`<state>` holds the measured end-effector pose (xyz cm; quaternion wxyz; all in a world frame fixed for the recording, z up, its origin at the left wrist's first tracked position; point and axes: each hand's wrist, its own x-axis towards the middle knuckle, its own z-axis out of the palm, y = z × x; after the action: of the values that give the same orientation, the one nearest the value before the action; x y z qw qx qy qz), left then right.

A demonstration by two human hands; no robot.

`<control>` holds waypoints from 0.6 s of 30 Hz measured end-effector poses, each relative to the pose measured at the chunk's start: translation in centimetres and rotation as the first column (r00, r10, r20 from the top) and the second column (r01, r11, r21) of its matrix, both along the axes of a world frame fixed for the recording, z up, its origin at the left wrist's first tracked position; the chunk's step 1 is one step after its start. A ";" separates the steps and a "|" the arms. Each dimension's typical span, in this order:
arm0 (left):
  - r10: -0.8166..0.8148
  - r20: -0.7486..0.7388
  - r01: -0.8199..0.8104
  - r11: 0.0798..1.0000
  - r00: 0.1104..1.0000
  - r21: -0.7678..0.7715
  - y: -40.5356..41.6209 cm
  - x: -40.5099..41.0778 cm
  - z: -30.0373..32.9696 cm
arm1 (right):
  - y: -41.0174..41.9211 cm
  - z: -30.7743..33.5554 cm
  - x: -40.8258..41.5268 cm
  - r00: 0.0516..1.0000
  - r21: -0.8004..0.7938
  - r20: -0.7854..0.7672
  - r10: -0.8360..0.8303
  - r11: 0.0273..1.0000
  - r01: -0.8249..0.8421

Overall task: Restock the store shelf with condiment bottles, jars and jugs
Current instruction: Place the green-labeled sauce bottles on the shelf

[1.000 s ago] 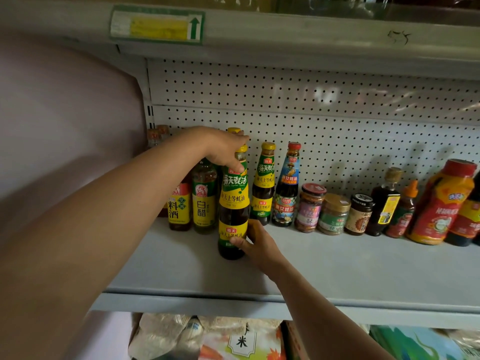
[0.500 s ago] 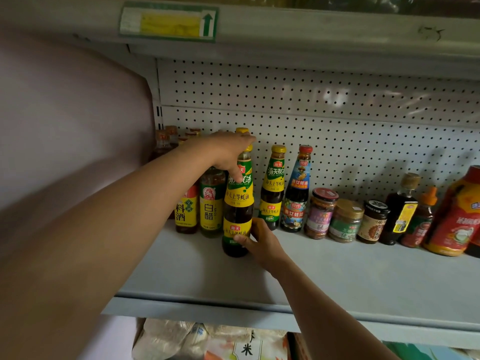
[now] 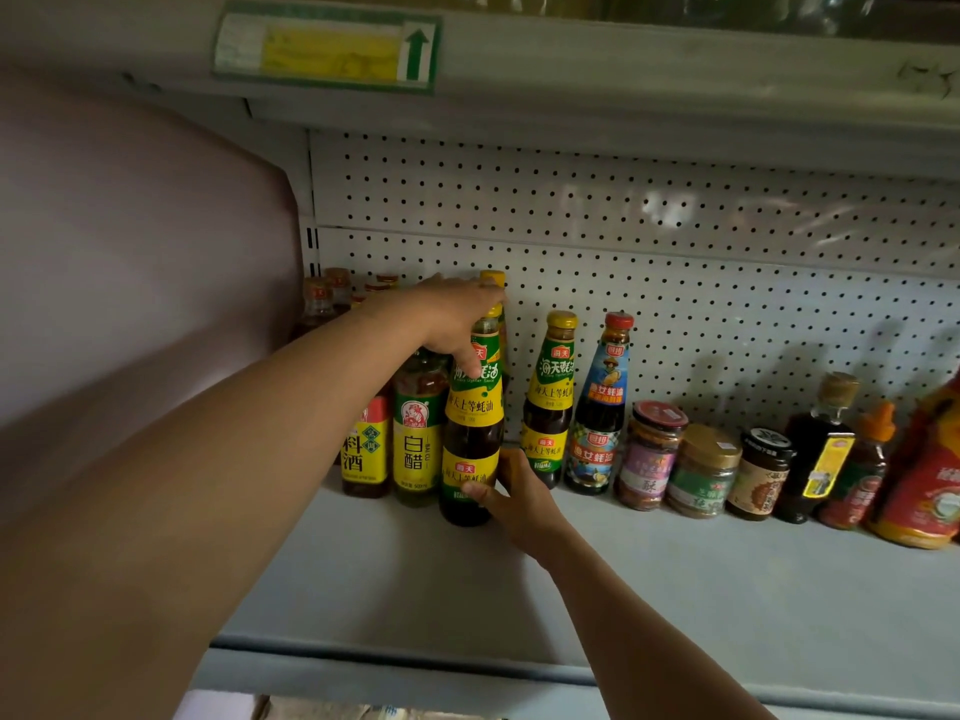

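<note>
A dark oyster sauce bottle [image 3: 471,433] with a yellow and green label stands upright on the grey shelf [image 3: 675,579], in front of the back row. My left hand [image 3: 451,319] grips its neck from above, covering most of the cap. My right hand [image 3: 514,493] holds the bottle's base from the right, thumb across the lower label. A second yellow cap shows just behind the bottle. Left of it stand a white vinegar bottle [image 3: 418,433] and a cooking wine bottle [image 3: 366,449]. Right of it stands another oyster sauce bottle [image 3: 550,402].
A row runs right along the pegboard: a blue-labelled sauce bottle [image 3: 597,407], three jars [image 3: 701,470], small dark bottles [image 3: 821,449] and a red jug [image 3: 924,480]. More bottles [image 3: 332,298] stand at the back left. An upper shelf edge with a price tag [image 3: 327,49] overhangs.
The bottle has shifted back and slightly left towards the row with both hands on it. The view has moved closer and a little left.
</note>
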<state>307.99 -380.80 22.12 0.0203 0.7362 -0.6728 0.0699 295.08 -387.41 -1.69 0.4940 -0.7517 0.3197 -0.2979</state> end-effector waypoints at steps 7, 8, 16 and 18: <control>-0.005 -0.030 0.005 1.000 1.000 0.005 0.1 -0.2 0.0 | 0.1 -0.1 0.0 1.000 -0.005 0.002 -0.005 1.000 0.005; -0.006 -0.029 0.006 1.000 1.000 0.005 0.1 -0.2 0.0 | 0.2 -0.2 0.1 1.000 -0.002 0.004 -0.005 1.000 0.005; -0.043 -0.083 0.044 0.999 0.996 0.016 -0.1 0.6 0.1 | 0.5 -0.1 0.4 0.999 -0.014 0.001 -0.050 0.999 0.050; -0.050 -0.093 0.051 0.999 0.994 0.005 -0.1 0.7 0.0 | 0.6 -0.1 0.4 0.998 -0.009 -0.001 -0.056 0.998 0.056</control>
<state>308.70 -380.88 22.08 0.0505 0.7215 -0.6898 0.0326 295.50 -386.85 -1.77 0.4822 -0.7447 0.3395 -0.3125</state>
